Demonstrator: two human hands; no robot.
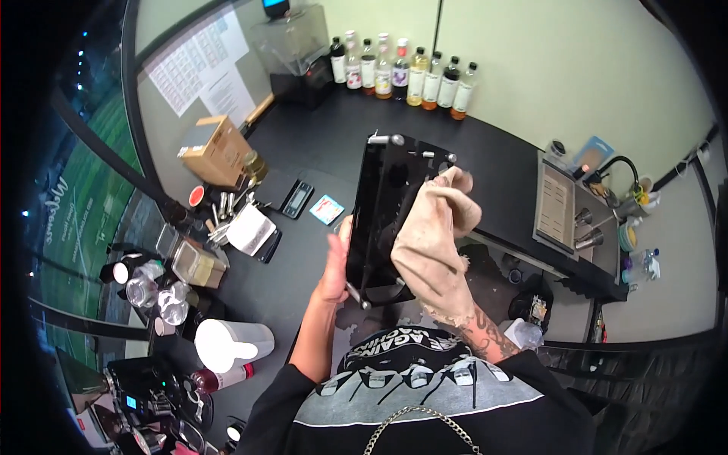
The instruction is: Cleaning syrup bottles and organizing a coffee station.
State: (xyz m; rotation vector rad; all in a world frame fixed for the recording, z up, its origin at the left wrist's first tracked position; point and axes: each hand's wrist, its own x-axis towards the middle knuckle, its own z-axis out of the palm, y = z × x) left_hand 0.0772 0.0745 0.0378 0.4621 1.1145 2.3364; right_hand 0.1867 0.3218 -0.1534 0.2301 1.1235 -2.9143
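A glossy black stand (375, 205) with short metal legs at its corners is held up in front of me, tilted, above the counter's front edge. My left hand (335, 265) grips its left side, the thumb showing near the edge and the other fingers mostly hidden. At the stand's right side is a beige cloth (436, 235), bunched and draped over my right hand (449, 292). The cloth touches the stand and hides the fingers of that hand. Near my left hand, a small blue-and-red packet (327, 210) and a black digital scale (296, 199) lie on the counter.
Several syrup bottles (400, 72) line the wall behind a black blender (297, 57). A cardboard box (215, 152) stands at the left. Closer are a white pitcher (231, 345) and a bottle of red liquid (221, 377). To the right sit a drip tray (556, 201) and a black tap (623, 163).
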